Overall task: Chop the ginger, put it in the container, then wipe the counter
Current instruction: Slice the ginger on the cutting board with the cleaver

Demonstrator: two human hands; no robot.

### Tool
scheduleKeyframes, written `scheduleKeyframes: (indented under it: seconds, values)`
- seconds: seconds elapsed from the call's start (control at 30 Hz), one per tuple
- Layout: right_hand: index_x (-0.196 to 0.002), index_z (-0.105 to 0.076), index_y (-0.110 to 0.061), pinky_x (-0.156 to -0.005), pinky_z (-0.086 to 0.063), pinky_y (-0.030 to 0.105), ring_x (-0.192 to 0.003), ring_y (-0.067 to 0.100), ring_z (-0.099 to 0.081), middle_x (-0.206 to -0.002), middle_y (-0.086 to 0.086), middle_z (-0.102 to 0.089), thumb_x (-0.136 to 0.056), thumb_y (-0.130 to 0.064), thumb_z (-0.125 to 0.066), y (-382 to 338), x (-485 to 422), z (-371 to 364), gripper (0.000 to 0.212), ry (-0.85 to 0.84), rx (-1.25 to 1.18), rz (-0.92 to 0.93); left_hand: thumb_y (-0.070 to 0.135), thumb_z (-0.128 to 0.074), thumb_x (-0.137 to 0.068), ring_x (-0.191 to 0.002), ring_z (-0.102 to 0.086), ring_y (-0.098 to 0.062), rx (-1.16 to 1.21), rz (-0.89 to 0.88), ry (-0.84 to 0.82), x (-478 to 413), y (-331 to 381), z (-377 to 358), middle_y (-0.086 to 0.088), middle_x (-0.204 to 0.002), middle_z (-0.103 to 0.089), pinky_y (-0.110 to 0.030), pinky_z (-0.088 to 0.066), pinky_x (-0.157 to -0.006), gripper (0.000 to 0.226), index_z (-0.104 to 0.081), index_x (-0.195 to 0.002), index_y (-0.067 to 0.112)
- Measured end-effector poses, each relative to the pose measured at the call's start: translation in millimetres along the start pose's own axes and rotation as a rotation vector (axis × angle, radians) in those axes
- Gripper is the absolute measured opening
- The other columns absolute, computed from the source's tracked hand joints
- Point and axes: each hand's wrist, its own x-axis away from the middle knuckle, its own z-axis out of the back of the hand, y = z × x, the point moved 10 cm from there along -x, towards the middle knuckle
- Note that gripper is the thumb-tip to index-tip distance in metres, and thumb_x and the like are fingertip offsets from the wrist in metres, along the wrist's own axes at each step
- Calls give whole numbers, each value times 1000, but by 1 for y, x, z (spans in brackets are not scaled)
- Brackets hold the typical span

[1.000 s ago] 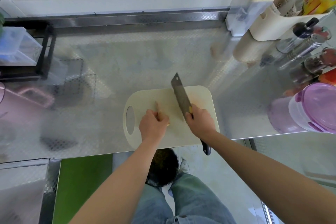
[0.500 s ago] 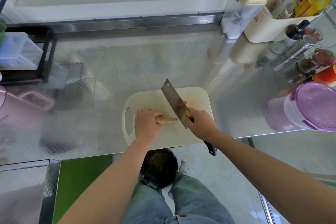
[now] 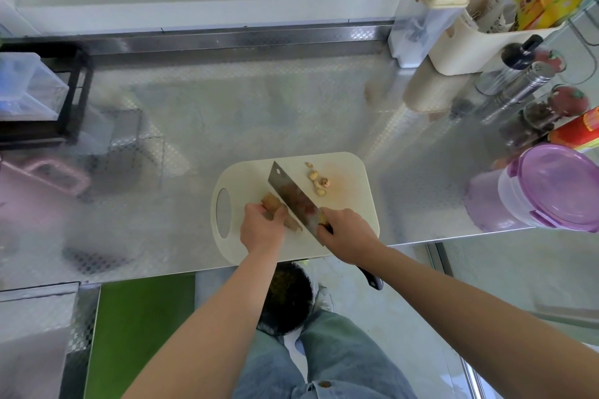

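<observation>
The left hand [image 3: 261,230] curls over the knobbly tan ginger root [image 3: 270,202], its fingers just beside the steel cleaver [image 3: 291,196] gripped by the right hand [image 3: 346,233]. If the root rolls, the blade could nick them. The ginger lies on the cream plastic cutting board [image 3: 350,204], its long axis diagonal, its near-right end pointing under the blade.

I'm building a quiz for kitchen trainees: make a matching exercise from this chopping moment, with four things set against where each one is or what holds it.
Things:
1 cleaver
2 ginger root
3 cut ginger pieces
4 purple-lidded container

States:
A loose on the cutting board, right of the cleaver
B held by the left hand
C at the counter's right edge, lid on
D gripped by the right hand

Pairs: 1-D, 2-B, 3-A, 4-C.
</observation>
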Motion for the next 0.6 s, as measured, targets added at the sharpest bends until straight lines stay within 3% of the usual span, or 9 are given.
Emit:
scheduleKeyframes:
  seconds: [0.13, 0.2, 0.27, 0.33, 0.43, 0.6]
  values:
    - [-77, -44, -12, -53, -38, 34, -60, 31, -51, -69, 11, -56, -91, -25, -45, -7, -8, 11, 20, 51, -72, -32, 33, -72, -82, -57, -66, -21, 129, 39, 12, 8, 9, 6, 0, -75, -66, -39, -57, -74, 30, -50, -94, 16]
    - [-77, -44, -10, -55, -38, 34, -63, 31, -51, -71, 11, -55, -91, -24, -45, -13, -13, 12, 19, 39, -69, -27, 25, -71, -85, -49, -62, -17, 164, 46, 6, 9, 11, 6, 3, -78, -62, -30, -54, -62, 27, -48, -95, 15]
    - [-77, -42, -11, -55, -37, 32, -64, 30, -49, -71, 9, -52, -92, -24, -45, -18, -18, 10, 20, 14, -50, -20, 20, -71, -85, -51, -62, -19, 186, 40, -1, 9, 11, 6, 3, -79, -59, -25, -51, -51, 26, -47, -94, 16]
    - [-80, -42, -13, -57, -36, 32, -68, 28, -48, -75, 8, -51, -93, -24, -45, -23, -21, 9, 18, -9, -21, -10, 17, -71, -85, -54, -63, -24, 202, 34, -3, 8, 11, 6, 2, -81, -59, -27, -52, -51, 26, -46, -93, 16]
    - [-81, -41, -14, -57, -33, 31, -69, 27, -47, -77, 8, -50, -93, -24, -44, -26, -22, 9, 16, -27, 1, -8, 17, -71, -84, -52, -61, -20, 193, 18, -5, 6, 10, 5, 4, -80, -58, -22, -49, -47, 26, -46, -94, 15]
    - [-78, -39, -15, -48, -25, 28, -67, 27, -45, -71, 5, -44, -93, -22, -42, -27, -24, 7, 16, -43, 43, 10, 18, -74, -80, -71, -68, -29, 202, 13, -12, -1, 5, 0, -1, -85, -64, -42, -58, -70, 30, -45, -88, 22]
